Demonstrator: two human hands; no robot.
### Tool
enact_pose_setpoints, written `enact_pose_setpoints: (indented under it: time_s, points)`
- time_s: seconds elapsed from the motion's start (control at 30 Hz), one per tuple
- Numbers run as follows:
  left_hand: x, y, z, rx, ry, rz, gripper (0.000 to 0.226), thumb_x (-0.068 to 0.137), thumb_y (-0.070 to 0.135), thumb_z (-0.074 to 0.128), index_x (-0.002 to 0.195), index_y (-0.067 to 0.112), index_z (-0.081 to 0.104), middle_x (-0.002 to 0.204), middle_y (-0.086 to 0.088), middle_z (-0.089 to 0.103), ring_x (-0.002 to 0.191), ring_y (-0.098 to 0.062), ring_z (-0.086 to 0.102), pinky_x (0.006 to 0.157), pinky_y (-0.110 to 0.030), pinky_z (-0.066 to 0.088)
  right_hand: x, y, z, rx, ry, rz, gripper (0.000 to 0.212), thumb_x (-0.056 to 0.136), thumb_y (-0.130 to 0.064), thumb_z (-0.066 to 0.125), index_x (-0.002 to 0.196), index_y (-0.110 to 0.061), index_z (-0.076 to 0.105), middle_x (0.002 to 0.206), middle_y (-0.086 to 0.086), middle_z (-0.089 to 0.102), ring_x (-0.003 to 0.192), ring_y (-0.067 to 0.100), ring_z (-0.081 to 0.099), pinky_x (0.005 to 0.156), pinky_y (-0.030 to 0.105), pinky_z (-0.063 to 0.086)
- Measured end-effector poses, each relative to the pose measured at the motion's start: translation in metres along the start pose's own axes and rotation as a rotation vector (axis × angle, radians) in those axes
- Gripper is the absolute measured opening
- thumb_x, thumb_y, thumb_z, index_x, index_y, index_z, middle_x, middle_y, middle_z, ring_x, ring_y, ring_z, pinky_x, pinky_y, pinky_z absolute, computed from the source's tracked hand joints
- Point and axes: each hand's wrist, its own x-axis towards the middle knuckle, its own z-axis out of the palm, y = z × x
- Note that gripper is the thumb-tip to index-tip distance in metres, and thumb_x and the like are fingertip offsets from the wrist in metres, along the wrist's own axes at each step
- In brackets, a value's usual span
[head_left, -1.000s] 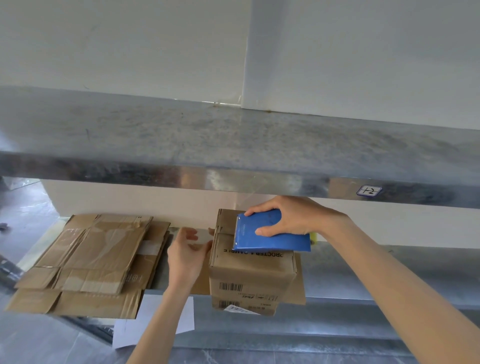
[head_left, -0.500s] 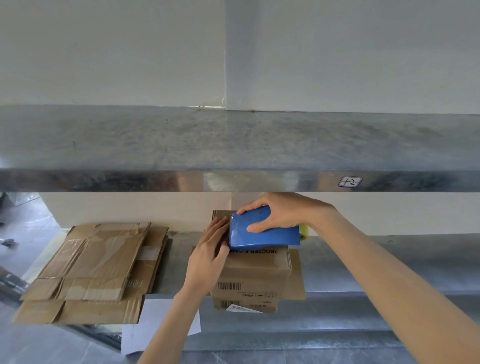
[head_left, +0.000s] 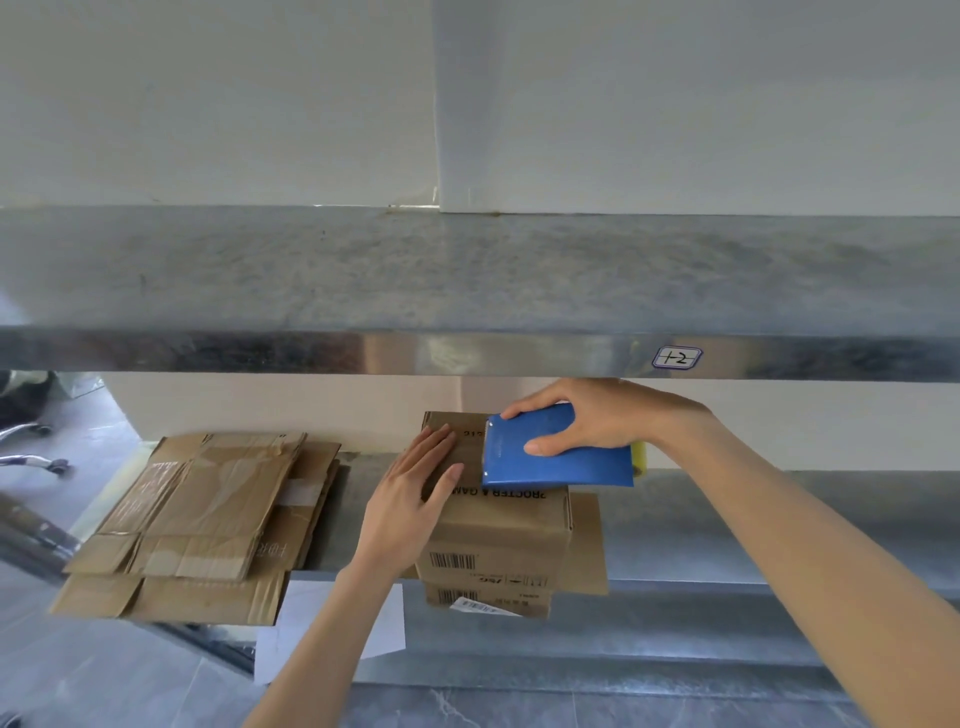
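1 blue packet (head_left: 571, 467) between right fingers (head_left: 535, 406)

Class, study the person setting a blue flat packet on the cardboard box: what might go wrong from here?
The blue flat packet, gripped by the right hand, overhangs the right edge of the brown cardboard box; released there, it might tip or slide off.
The right hand sits close beneath the upper metal shelf edge and may knock against it when lifting away.
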Motion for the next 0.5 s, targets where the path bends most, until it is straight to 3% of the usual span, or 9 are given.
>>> enact_pose_setpoints:
  time_s: [0.07, 0.13, 0.27, 0.5]
  points:
    - [-0.001, -0.001, -0.001, 0.036, -0.004, 0.004, 0.058, 0.091, 0.067, 0.034, 0.144, 0.044, 0.042, 0.143, 0.045, 0.024, 0.141, 0.016, 0.017, 0.111, -0.022, 0.029, -0.014, 0.018, -0.004, 0.027, 0.02, 0.014, 0.04, 0.082, -0.062, 0.067, 0.117, -0.072, 0.05, 0.122, -0.043, 0.05, 0.106, -0.011, 0.054, 0.084, 0.018, 0.045]
    - [0.0, -0.001, -0.002, 0.078, -0.015, 0.025, 0.058, 0.092, 0.064, 0.039, 0.146, 0.044, 0.039, 0.142, 0.047, 0.02, 0.142, 0.013, 0.018, 0.112, -0.022, 0.029, -0.028, 0.035, -0.011, 0.038, 0.048, 0.047, 0.04, 0.082, -0.062, 0.067, 0.116, -0.072, 0.05, 0.128, -0.041, 0.05, 0.112, -0.008, 0.054, 0.095, 0.022, 0.047]
    - [-0.001, -0.003, -0.002, 0.12, -0.031, 0.034, 0.059, 0.093, 0.056, 0.049, 0.149, 0.041, 0.036, 0.149, 0.038, 0.021, 0.144, 0.007, 0.02, 0.116, -0.028, 0.029, -0.057, 0.067, -0.021, 0.099, 0.083, 0.076, 0.039, 0.082, -0.056, 0.072, 0.115, -0.069, 0.056, 0.127, -0.041, 0.052, 0.114, -0.011, 0.053, 0.099, 0.019, 0.045]
    - [0.001, -0.003, -0.002, 0.092, -0.037, 0.006, 0.065, 0.086, 0.063, 0.046, 0.147, 0.042, 0.039, 0.153, 0.028, 0.031, 0.144, 0.007, 0.02, 0.115, -0.031, 0.032, -0.079, 0.101, -0.019, 0.127, 0.095, 0.077, 0.042, 0.081, -0.052, 0.074, 0.116, -0.067, 0.057, 0.129, -0.04, 0.051, 0.115, -0.01, 0.053, 0.097, 0.02, 0.048]
